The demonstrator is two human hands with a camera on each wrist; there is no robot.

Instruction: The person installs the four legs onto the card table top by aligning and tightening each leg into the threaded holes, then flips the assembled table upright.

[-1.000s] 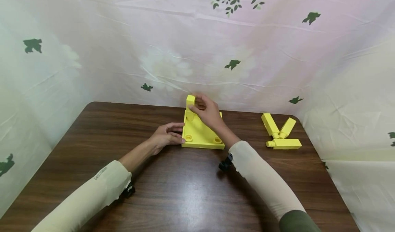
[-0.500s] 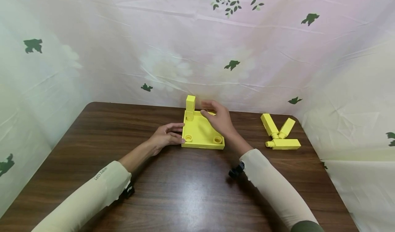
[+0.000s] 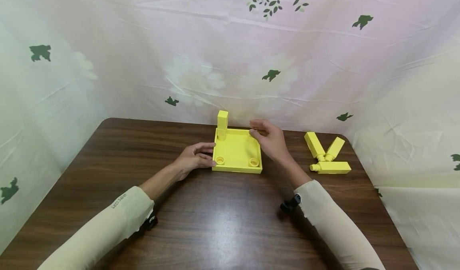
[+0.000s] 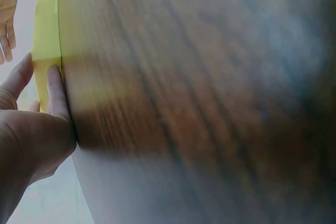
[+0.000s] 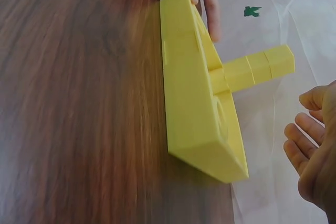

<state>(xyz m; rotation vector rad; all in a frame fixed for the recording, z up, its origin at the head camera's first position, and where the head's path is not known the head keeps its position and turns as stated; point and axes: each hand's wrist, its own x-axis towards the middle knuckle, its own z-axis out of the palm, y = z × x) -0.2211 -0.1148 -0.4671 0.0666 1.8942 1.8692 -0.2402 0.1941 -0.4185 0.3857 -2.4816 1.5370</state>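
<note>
A square yellow tray (image 3: 233, 170) with raised walls and round corner sockets lies on the table. One yellow square post (image 3: 222, 120) stands upright at its back left corner; the right wrist view shows the post (image 5: 257, 70) from the side. My left hand (image 3: 192, 160) rests against the tray's left wall, fingers extended, thumb by the front left corner. In the left wrist view, fingertips touch the yellow wall (image 4: 47, 24). My right hand (image 3: 271, 140) hovers over the tray's back right corner, fingers loosely bent and holding nothing, partly covering the socket there.
Several loose yellow posts lie at the table's right: one post (image 3: 314, 145) slants at the left, a shorter-looking post (image 3: 335, 148) leans beside it, and another post (image 3: 334, 167) lies crosswise in front. A patterned cloth (image 3: 143, 62) hangs behind the brown table (image 3: 201, 222).
My right hand has let go of the upright post and moved right, across the tray to its right side. The left hand and the tray have stayed in place.
</note>
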